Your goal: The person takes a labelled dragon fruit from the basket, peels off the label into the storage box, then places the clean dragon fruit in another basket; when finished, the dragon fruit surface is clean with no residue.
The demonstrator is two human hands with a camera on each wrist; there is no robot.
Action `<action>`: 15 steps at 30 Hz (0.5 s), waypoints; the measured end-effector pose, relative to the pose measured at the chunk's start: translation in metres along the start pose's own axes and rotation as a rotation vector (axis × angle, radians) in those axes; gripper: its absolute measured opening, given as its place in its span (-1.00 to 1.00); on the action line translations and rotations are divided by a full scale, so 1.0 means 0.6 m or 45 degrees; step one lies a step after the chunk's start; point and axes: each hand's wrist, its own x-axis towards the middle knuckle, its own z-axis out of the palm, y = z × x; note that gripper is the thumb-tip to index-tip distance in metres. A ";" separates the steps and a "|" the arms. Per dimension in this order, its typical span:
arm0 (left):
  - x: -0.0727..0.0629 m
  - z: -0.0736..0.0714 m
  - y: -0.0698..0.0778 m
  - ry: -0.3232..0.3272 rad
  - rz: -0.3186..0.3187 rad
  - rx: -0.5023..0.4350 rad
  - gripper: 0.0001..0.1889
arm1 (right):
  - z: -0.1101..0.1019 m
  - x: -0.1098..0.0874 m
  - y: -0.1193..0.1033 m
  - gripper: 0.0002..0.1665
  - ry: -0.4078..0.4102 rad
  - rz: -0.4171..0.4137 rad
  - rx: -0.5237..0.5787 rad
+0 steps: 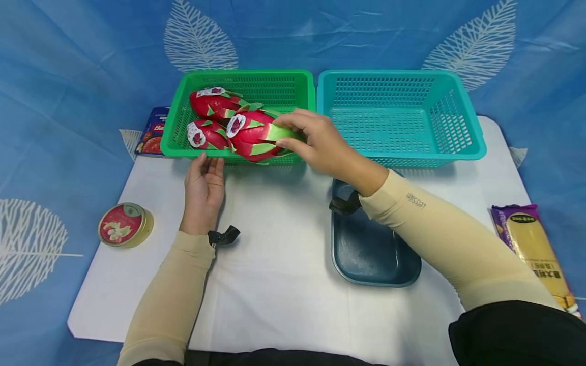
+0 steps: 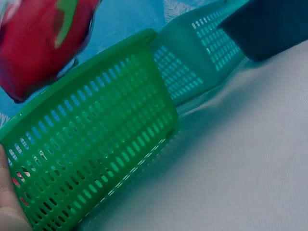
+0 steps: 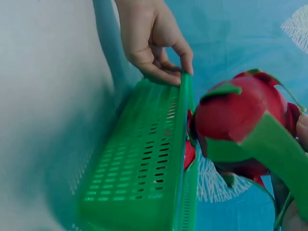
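Between its thumb and fingers, my right hand [image 1: 316,140] holds a red dragon fruit [image 1: 254,136] with green scales and a white sticker. The fruit hangs over the green basket [image 1: 279,76], above the rim level in the right wrist view. Two more dragon fruits lie in the left part of that basket, one at the back [image 1: 215,105] and one nearer the front [image 1: 208,137]. My left hand [image 1: 206,188] pinches the basket's front rim near its left corner; the right wrist view shows thumb and fingers [image 3: 166,77] on the rim.
A turquoise basket [image 1: 380,109] stands right beside the green one. In front of it is a dark blue tub [image 1: 366,249], partly under my right forearm. A round tin [image 1: 125,224] sits at left, a blue packet [image 1: 153,132] behind it, and a yellow-purple packet [image 1: 533,244] at right.
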 end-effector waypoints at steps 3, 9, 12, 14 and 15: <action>-0.001 0.001 -0.001 0.001 0.000 0.010 -0.78 | -0.002 -0.012 -0.009 -0.62 0.011 -0.008 0.038; 0.000 0.003 -0.001 -0.012 0.005 0.015 -0.80 | 0.004 -0.038 -0.016 -0.61 -0.054 -0.043 0.094; 0.000 0.004 -0.001 -0.004 0.011 0.018 -0.83 | 0.010 -0.050 -0.011 -0.62 -0.124 -0.048 0.116; 0.001 0.003 0.000 0.007 0.010 0.007 -0.84 | 0.013 -0.057 -0.007 -0.62 -0.176 -0.038 0.125; 0.001 0.003 0.000 0.012 0.007 -0.001 -0.85 | 0.015 -0.060 -0.005 -0.62 -0.203 -0.033 0.124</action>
